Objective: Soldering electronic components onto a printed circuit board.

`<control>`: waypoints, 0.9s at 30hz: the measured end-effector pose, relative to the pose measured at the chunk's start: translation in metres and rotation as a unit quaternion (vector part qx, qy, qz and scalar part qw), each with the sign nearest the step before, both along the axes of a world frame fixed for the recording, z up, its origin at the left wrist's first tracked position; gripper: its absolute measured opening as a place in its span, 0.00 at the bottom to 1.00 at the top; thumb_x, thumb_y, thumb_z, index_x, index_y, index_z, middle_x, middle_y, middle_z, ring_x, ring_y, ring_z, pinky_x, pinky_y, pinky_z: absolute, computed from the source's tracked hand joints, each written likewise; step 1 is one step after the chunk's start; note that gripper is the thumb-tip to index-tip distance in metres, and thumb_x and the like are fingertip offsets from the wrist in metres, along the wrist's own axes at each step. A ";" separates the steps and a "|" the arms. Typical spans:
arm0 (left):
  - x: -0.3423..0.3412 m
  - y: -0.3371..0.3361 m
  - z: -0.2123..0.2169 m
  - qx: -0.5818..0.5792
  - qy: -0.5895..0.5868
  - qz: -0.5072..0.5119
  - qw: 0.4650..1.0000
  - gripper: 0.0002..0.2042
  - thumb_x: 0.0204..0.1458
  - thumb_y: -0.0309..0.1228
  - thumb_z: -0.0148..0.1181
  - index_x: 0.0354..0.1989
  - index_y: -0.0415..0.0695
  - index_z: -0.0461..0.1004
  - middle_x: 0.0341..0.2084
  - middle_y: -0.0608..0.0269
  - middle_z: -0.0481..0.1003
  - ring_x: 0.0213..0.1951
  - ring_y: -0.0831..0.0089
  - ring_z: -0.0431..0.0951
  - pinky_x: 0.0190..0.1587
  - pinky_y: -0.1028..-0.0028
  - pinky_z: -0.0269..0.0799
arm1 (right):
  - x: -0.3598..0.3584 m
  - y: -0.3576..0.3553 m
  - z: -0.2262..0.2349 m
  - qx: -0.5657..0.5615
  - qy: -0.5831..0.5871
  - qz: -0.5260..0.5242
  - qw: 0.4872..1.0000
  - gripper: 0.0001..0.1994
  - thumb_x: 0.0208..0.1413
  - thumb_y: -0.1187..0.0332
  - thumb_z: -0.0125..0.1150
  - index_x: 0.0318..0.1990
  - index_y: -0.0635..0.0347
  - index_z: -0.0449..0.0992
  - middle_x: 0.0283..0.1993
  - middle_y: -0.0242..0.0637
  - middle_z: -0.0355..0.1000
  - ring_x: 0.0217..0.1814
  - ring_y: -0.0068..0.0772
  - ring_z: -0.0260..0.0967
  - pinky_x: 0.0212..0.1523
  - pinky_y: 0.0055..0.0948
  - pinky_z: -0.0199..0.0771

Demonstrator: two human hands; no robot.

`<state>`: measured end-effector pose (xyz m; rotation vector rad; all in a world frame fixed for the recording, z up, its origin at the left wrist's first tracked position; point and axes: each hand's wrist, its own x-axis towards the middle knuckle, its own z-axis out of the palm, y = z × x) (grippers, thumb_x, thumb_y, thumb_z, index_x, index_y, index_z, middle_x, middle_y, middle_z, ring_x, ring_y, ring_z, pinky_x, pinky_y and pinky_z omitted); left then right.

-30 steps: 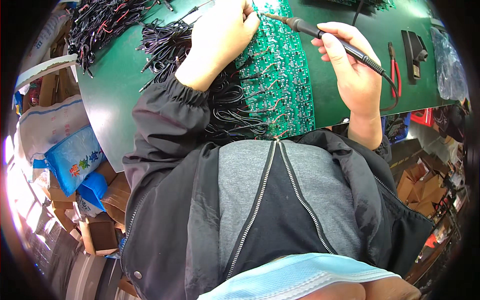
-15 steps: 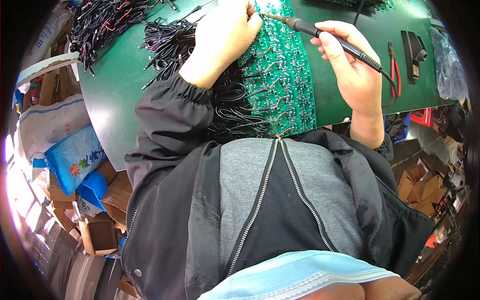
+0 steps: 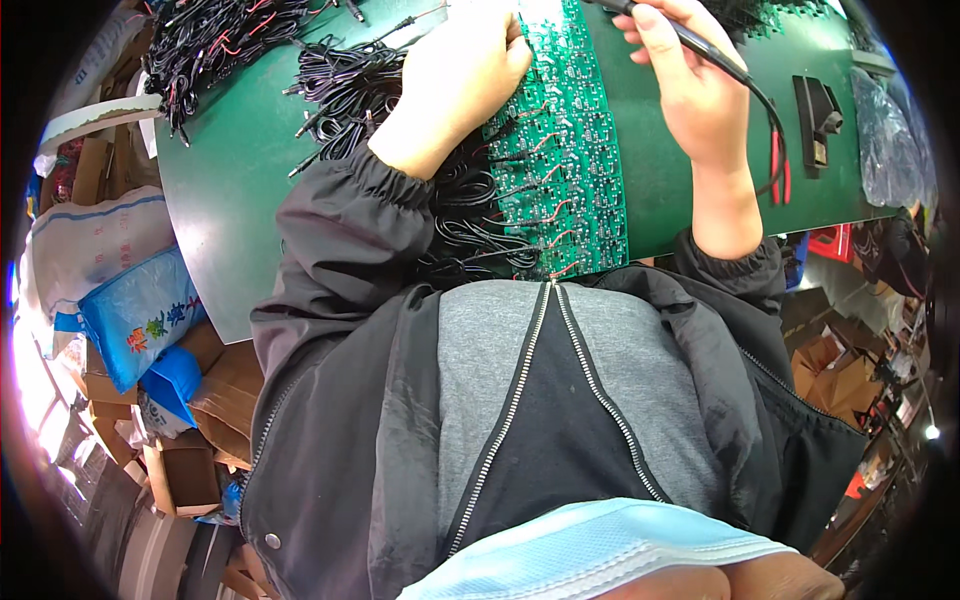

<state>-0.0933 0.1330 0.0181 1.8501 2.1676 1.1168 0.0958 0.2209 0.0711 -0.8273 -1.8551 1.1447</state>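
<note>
A long panel of green circuit boards [image 3: 590,180] runs up the bench in front of me. Red-ended black cables [image 3: 480,235] lie along its left edge, several red wire ends reaching onto the boards. My left hand [image 3: 462,75] rests over the panel's upper left edge, fingers pinched together; whatever is in them is hidden by the hand and glare. To the right of the panel, my right hand [image 3: 690,95] grips a soldering iron [image 3: 700,45] by its black handle like a pen. The iron points left at the top edge, its tip out of view.
Coiled black cables [image 3: 345,85] and a larger cable heap [image 3: 220,45] lie left on the green table [image 3: 225,230]. At right are red-handled pliers [image 3: 781,175], a black holder [image 3: 820,120] and a clear plastic bag [image 3: 890,140]. Cardboard boxes [image 3: 185,470] stand below left.
My right hand has moved up and slightly left with the soldering iron, bringing its tip out of view. My left hand stays pinched at the panel's edge; the view has shifted slightly.
</note>
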 end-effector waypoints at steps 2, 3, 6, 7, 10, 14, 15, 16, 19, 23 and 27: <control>-0.003 -0.001 -0.002 0.045 -0.022 -0.045 0.998 0.14 0.56 0.32 0.62 0.49 0.42 0.73 0.40 0.47 0.77 0.37 0.48 0.80 0.40 0.59 0.78 | -0.010 0.007 -0.006 0.023 -0.004 0.044 0.999 0.07 0.65 0.77 0.59 0.48 0.66 0.77 0.38 0.34 0.78 0.39 0.19 0.74 0.41 0.20 0.74; -0.004 0.000 -0.003 0.048 -0.021 -0.043 0.998 0.14 0.56 0.32 0.62 0.49 0.42 0.73 0.40 0.47 0.77 0.37 0.48 0.80 0.40 0.59 0.78 | -0.013 0.009 -0.009 0.039 -0.005 0.046 0.998 0.07 0.65 0.78 0.59 0.48 0.66 0.77 0.38 0.33 0.78 0.40 0.20 0.74 0.42 0.21 0.74; -0.005 -0.005 -0.006 -0.082 -0.025 -0.030 0.996 0.12 0.53 0.41 0.62 0.41 0.51 0.81 0.34 0.59 0.80 0.37 0.58 0.83 0.40 0.59 0.79 | -0.021 0.007 -0.003 0.048 -0.017 0.062 0.997 0.06 0.65 0.78 0.58 0.47 0.66 0.77 0.37 0.33 0.77 0.40 0.21 0.74 0.42 0.21 0.74; -0.006 -0.005 -0.004 -0.088 -0.022 -0.027 0.995 0.12 0.53 0.41 0.61 0.40 0.51 0.82 0.33 0.58 0.80 0.37 0.58 0.83 0.41 0.60 0.80 | -0.022 0.001 0.007 0.041 -0.040 0.055 0.997 0.05 0.65 0.78 0.58 0.46 0.66 0.77 0.37 0.33 0.76 0.40 0.20 0.74 0.42 0.21 0.73; -0.006 -0.004 -0.011 -0.064 -0.011 -0.037 0.997 0.10 0.54 0.40 0.61 0.38 0.50 0.82 0.33 0.57 0.81 0.37 0.57 0.83 0.41 0.60 0.80 | -0.020 0.007 -0.002 0.077 -0.027 0.057 0.995 0.05 0.64 0.79 0.58 0.46 0.67 0.77 0.37 0.34 0.77 0.40 0.21 0.74 0.42 0.22 0.74; -0.005 -0.002 -0.014 -0.063 -0.016 -0.037 0.997 0.09 0.55 0.39 0.61 0.38 0.50 0.82 0.33 0.56 0.81 0.38 0.57 0.84 0.42 0.60 0.80 | -0.020 0.008 -0.002 0.069 -0.051 0.063 0.994 0.06 0.64 0.79 0.58 0.46 0.67 0.77 0.38 0.35 0.77 0.41 0.22 0.75 0.43 0.23 0.74; -0.005 -0.002 -0.013 -0.061 -0.010 -0.033 0.998 0.09 0.56 0.38 0.60 0.39 0.50 0.82 0.33 0.56 0.81 0.37 0.57 0.84 0.42 0.60 0.80 | -0.021 0.007 -0.001 0.065 -0.041 0.061 0.995 0.06 0.64 0.79 0.58 0.46 0.67 0.77 0.38 0.35 0.77 0.41 0.23 0.75 0.43 0.23 0.75; -0.005 -0.004 -0.012 -0.059 -0.005 -0.030 0.998 0.09 0.56 0.38 0.60 0.39 0.50 0.82 0.33 0.55 0.81 0.37 0.57 0.84 0.42 0.59 0.80 | -0.022 0.006 -0.001 0.061 -0.032 0.060 0.996 0.06 0.64 0.79 0.58 0.46 0.67 0.77 0.39 0.35 0.77 0.42 0.23 0.75 0.43 0.23 0.75; -0.005 -0.001 -0.011 -0.080 -0.020 -0.032 0.996 0.11 0.56 0.40 0.62 0.40 0.48 0.82 0.35 0.55 0.81 0.39 0.56 0.83 0.43 0.61 0.79 | -0.021 0.010 -0.002 0.077 -0.034 0.059 0.995 0.06 0.64 0.79 0.58 0.46 0.68 0.77 0.39 0.36 0.77 0.42 0.23 0.75 0.43 0.23 0.75; -0.003 -0.003 0.005 0.010 -0.043 -0.046 0.998 0.16 0.56 0.31 0.62 0.52 0.42 0.73 0.43 0.45 0.77 0.40 0.46 0.80 0.44 0.59 0.78 | -0.022 0.010 -0.002 0.081 -0.039 0.048 0.995 0.06 0.64 0.79 0.58 0.46 0.68 0.77 0.39 0.36 0.77 0.42 0.23 0.75 0.44 0.23 0.75; -0.004 -0.002 0.004 0.049 -0.031 -0.059 0.997 0.18 0.55 0.30 0.61 0.54 0.41 0.73 0.44 0.43 0.76 0.43 0.46 0.80 0.46 0.58 0.78 | -0.016 0.007 0.002 0.085 -0.046 0.041 0.994 0.06 0.64 0.79 0.59 0.46 0.67 0.77 0.39 0.36 0.77 0.41 0.25 0.75 0.44 0.24 0.75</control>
